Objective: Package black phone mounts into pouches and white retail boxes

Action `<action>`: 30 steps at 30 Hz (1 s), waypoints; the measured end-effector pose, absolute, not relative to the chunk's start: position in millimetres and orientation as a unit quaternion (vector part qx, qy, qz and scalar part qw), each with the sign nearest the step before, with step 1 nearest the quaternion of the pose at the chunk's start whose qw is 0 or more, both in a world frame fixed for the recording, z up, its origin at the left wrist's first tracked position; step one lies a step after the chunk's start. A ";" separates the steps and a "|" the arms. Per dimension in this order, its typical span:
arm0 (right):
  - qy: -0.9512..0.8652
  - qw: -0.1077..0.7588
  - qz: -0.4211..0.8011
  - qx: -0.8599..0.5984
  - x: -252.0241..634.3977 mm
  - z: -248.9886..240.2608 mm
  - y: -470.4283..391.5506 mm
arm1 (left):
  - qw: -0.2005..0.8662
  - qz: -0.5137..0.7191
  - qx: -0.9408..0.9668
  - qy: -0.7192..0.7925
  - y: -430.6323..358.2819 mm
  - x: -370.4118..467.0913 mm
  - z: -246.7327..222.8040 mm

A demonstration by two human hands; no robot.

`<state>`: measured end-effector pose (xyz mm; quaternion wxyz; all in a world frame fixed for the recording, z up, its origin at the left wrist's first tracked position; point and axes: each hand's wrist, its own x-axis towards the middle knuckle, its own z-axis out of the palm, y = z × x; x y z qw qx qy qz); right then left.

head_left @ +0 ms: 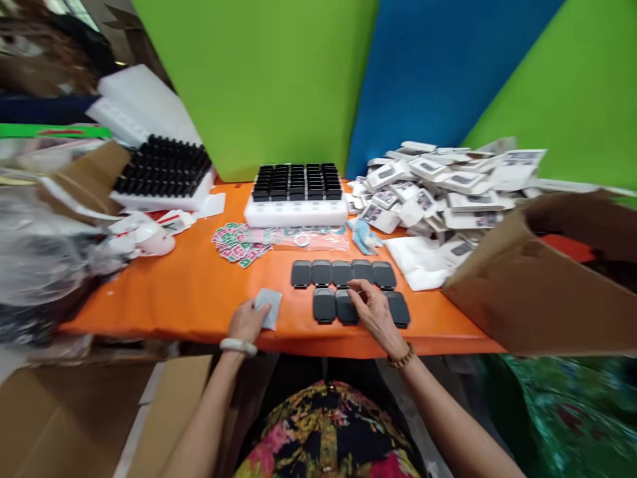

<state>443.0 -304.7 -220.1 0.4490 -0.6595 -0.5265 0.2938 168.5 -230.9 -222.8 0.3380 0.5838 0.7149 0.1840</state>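
Observation:
Near the front edge of the orange table (pixel 199 292), my left hand (pixel 247 321) holds a pale grey-blue sheet or packet (pixel 269 308) between thumb and fingers. Two rows of flat black rounded cases lie to its right, among them one at the back left (pixel 301 273) and one at the front left (pixel 324 305). My right hand (pixel 372 311) is over the front row, thumb and index finger bent toward each other beside a black case (pixel 346 309). Its fingers are closed, and anything between the tips is too small to make out. Part of the front row is hidden under this hand.
Behind are a white foam tray (pixel 296 214) of black pieces and scattered stickers (pixel 239 247). A pile of white boxes (pixel 438 179) and a cardboard box (pixel 537 292) stand right. Another foam tray (pixel 164 199) and plastic bags (pixel 44 232) are left; an open carton (pixel 169 411) is below.

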 end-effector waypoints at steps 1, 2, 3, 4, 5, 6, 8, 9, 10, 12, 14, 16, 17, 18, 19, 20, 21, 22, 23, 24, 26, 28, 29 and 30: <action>-0.525 0.451 0.258 -0.675 456.8 -219.7 -311.8 | 0.285 0.125 0.622 0.719 -229.4 168.6 -222.5; -0.521 0.450 0.220 -0.691 471.2 -219.8 -318.0 | 0.241 0.082 0.645 0.720 -227.9 168.5 -222.9; -0.516 0.448 0.182 -0.707 486.2 -220.3 -323.4 | 0.215 0.055 0.657 0.720 -226.5 168.3 -223.8; -0.509 0.443 0.144 -0.724 501.7 -221.0 -327.9 | 0.200 0.044 0.660 0.723 -225.6 168.2 -225.0; -0.502 0.435 0.106 -0.740 517.1 -222.1 -331.4 | 0.192 0.043 0.659 0.726 -225.3 168.1 -226.3; -0.495 0.422 0.072 -0.756 532.0 -223.3 -333.7 | 0.190 0.047 0.655 0.730 -225.8 168.2 -227.5; -0.486 0.378 0.022 -0.787 558.1 -226.1 -334.4 | 0.190 0.064 0.649 0.734 -228.7 169.0 -229.6; -0.482 0.349 0.011 -0.804 568.4 -227.7 -332.7 | 0.186 0.074 0.646 0.736 -230.7 169.7 -230.4; -0.476 0.320 0.007 -0.819 576.5 -229.4 -329.8 | 0.178 0.088 0.643 0.739 -232.9 170.6 -230.8; -0.461 0.279 0.010 -0.843 586.5 -233.0 -321.3 | 0.152 0.133 0.636 0.745 -237.1 173.4 -230.3; -0.445 0.264 0.013 -0.856 590.2 -236.8 -311.3 | 0.133 0.191 0.630 0.741 -240.4 177.7 -226.9; -0.429 0.262 0.011 -0.864 591.2 -240.4 -302.2 | 0.139 0.251 0.631 0.721 -243.4 183.7 -220.4; -0.420 0.262 0.009 -0.869 591.6 -241.9 -298.6 | 0.149 0.275 0.632 0.709 -245.1 187.5 -216.3; -0.412 0.264 0.008 -0.872 592.0 -242.9 -296.1 | 0.161 0.296 0.634 0.696 -246.9 192.0 -212.0; -0.405 0.267 0.006 -0.874 592.6 -243.3 -294.7 | 0.176 0.313 0.636 0.684 -249.0 197.3 -207.9; -0.401 0.272 0.004 -0.875 593.2 -243.0 -294.7 | 0.193 0.325 0.637 0.672 -251.4 203.4 -204.2; -0.400 0.277 0.002 -0.874 593.4 -241.9 -296.3 | 0.215 0.334 0.637 0.661 -254.2 210.4 -201.2; -0.400 0.281 -0.001 -0.872 592.7 -240.0 -299.5 | 0.244 0.340 0.636 0.648 -257.4 218.5 -199.0; -0.402 0.284 -0.003 -0.870 590.8 -237.2 -304.3 | 0.283 0.346 0.632 0.633 -260.9 227.5 -197.8; -0.408 0.290 -0.004 -0.866 587.0 -233.6 -310.8 | 0.336 0.350 0.623 0.614 -264.9 237.5 -197.3; -0.433 0.318 -0.003 -0.844 572.6 -224.1 -328.1 | 0.475 0.344 0.583 0.563 -273.9 259.2 -197.9; -0.475 0.368 0.012 -0.799 548.2 -212.6 -348.6 | 0.623 0.306 0.515 0.503 -283.6 280.8 -199.3; -0.498 0.389 0.028 -0.774 533.1 -206.8 -359.0 | 0.683 0.285 0.476 0.475 -288.1 290.6 -199.9; -0.521 0.401 0.047 -0.752 516.8 -201.3 -368.9 | 0.733 0.266 0.438 0.448 -292.1 299.2 -200.4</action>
